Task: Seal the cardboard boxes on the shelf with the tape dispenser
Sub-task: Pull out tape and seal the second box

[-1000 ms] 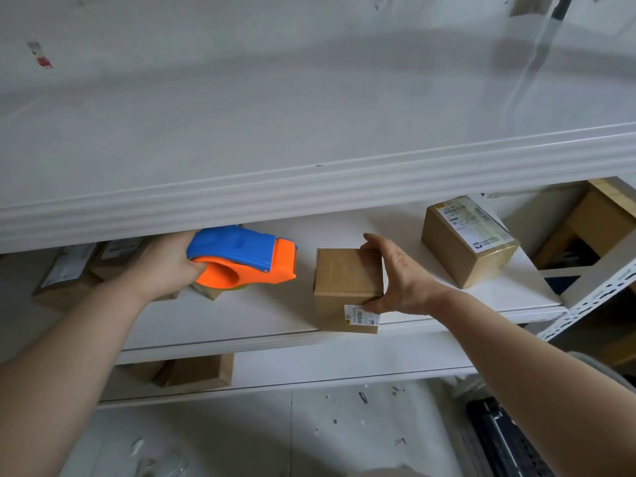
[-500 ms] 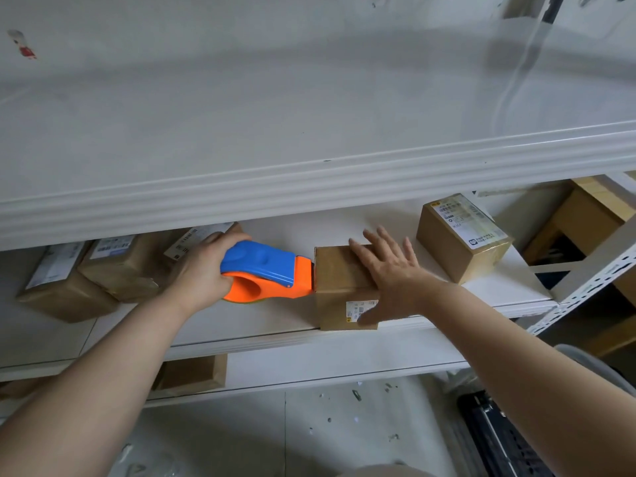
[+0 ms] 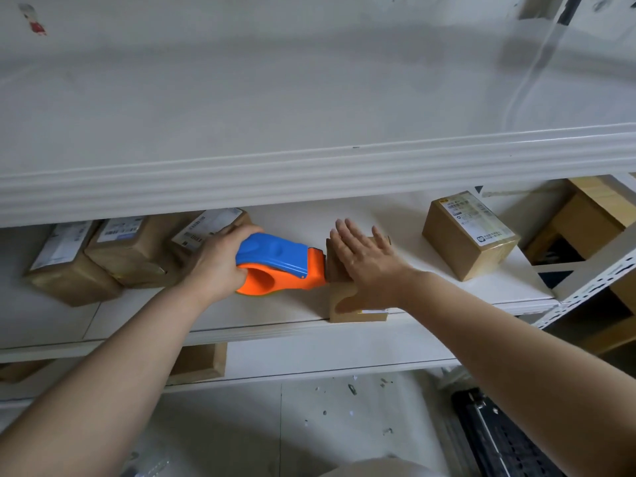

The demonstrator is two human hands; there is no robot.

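A small cardboard box [image 3: 344, 301] stands at the front edge of the white middle shelf [image 3: 282, 315]. My right hand [image 3: 364, 266] lies flat on its top, fingers straight and spread. My left hand [image 3: 216, 263] grips the handle of the blue and orange tape dispenser [image 3: 282, 266]. The dispenser's orange nose touches the box's left side near the top edge. Most of the box top is hidden under my right hand.
Three labelled boxes [image 3: 134, 253] crowd the shelf's left, just behind my left hand. Another labelled box [image 3: 468, 235] sits to the right. An upper shelf [image 3: 309, 166] overhangs closely. Larger cartons [image 3: 592, 218] stand far right beyond a perforated metal upright [image 3: 592, 280].
My left hand carried the dispenser right until its nose met the box. My right hand left the box's side and flattened on its top.
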